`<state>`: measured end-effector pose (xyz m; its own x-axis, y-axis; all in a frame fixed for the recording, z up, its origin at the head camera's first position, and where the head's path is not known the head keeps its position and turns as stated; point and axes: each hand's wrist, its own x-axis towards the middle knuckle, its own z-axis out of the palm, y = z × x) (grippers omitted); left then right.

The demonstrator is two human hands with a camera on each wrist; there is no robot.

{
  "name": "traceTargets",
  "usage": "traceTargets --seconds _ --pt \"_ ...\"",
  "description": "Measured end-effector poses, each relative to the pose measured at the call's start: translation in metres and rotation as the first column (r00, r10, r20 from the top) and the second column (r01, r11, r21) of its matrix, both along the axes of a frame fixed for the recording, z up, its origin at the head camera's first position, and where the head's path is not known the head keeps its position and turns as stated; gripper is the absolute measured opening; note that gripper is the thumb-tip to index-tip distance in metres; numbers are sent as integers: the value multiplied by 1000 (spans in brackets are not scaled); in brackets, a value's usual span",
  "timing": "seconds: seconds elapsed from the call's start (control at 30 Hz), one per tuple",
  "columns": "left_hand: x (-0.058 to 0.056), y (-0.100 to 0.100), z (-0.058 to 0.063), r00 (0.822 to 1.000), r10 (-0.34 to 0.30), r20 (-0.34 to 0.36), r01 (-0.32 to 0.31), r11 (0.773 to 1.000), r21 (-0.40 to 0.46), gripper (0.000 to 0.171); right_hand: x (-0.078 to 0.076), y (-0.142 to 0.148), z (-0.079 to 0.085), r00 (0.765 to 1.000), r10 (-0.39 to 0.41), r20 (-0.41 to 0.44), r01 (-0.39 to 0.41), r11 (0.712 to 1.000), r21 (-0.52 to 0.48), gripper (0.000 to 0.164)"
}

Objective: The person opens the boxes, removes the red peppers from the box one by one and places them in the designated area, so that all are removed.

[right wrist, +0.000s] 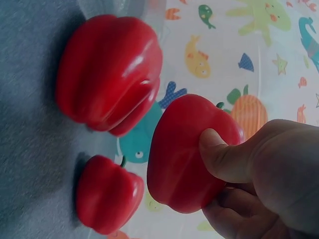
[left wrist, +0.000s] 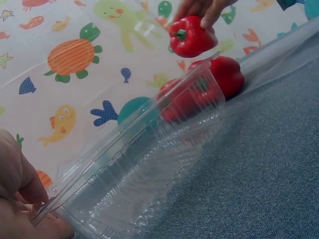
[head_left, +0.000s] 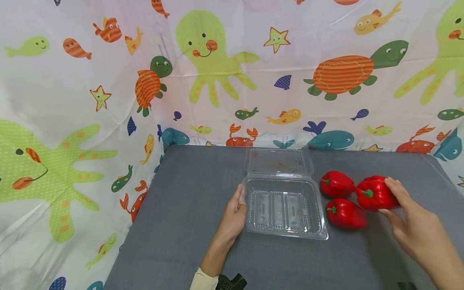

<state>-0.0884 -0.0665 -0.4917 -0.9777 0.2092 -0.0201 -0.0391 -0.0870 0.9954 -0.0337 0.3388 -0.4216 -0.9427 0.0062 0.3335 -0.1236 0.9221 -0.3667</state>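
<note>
A clear plastic clamshell container (head_left: 286, 233) stands on the grey cloth, its lid (head_left: 279, 162) folded back flat behind it and nothing inside. My left hand (head_left: 232, 217) pinches the left rim of the container between thumb and fingers. In my right hand (head_left: 417, 223) is a red bell pepper (head_left: 378, 193), gripped by its side with the green stem facing left. The right wrist view shows that pepper (right wrist: 182, 154) raised off the cloth, thumb across it. Two more red bell peppers lie right of the container, a rear one (head_left: 337, 183) and a front one (head_left: 346, 215).
The grey cloth-covered table (head_left: 174, 225) ends at a white curtain (head_left: 232, 88) printed with sea animals, which hangs along the back and left. A dark strap-like object (head_left: 232, 282) shows by the left sleeve (head_left: 204, 280).
</note>
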Motion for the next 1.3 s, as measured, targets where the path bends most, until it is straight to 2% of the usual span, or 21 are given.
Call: traceTargets --seconds 0.3,0.53,0.97,1.3 --pt "1 -1 -1 1000 -5 3 5 1000 -5 64 4 14 -10 995 -59 83 57 998 21 110" --pt "2 0 1 1000 -13 -2 13 1000 0 64 7 23 -21 991 -77 108 75 997 23 111" --pt "1 -1 2 1000 -11 -4 11 1000 5 64 12 35 -27 991 -75 111 70 996 50 106" --pt "1 1 2 1000 -6 -3 6 1000 22 65 10 47 -33 975 -71 210 57 996 70 108"
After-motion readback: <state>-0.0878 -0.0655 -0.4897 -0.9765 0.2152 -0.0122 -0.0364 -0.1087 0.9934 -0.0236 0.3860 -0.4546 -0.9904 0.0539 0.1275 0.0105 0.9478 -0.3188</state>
